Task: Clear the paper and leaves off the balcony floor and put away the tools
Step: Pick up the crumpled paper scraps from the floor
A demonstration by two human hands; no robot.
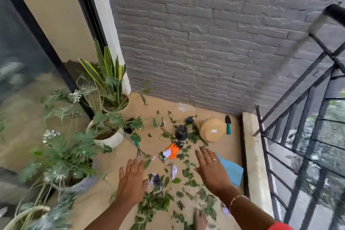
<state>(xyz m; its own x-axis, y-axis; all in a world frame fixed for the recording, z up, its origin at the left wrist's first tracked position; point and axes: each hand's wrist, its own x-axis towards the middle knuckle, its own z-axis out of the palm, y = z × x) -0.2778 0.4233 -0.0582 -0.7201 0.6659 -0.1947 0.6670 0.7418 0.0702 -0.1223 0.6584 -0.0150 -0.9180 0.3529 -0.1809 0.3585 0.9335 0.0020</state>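
Balcony floor (115, 162): tan tile, closed by a grey brick wall (205, 43) at the back, a glass door (20, 73) on the left and a raised curb (252, 155) with a black railing (298, 136) on the right.

Containers:
- A snake plant pot (124, 101) in the back corner holds upright striped blades.
- A white pot (110, 139) and a grey pot (78, 185) along the door each hold feathery green plants.
- Another pot rim (24, 214) is cut off at the lower left.
- A black nursery pot (181, 132) stands upside down with its drain holes up.
- A tan basket (211, 129) is tipped over showing its base. Its inside is hidden.

Loose items:
- Green leaves (160, 203) are scattered across the middle of the floor.
- Crumpled paper (174, 171) lies among them.
- An orange glove (173, 150) lies in front of the nursery pot.
- A teal-handled trowel (228, 125) lies just beside the basket.
- A small hand rake (138, 148) lies near the white pot.
- A blue mat (232, 172) lies against the curb.

Open floor remains only at the back corner and between the planters and the litter.

The left hand (132, 179) and right hand (211, 168) are flat, palms down and fingers spread, over the leaves and holding nothing. A bare foot (199, 218) is cut off at the bottom edge. The plants on the left and the railing are blurred.
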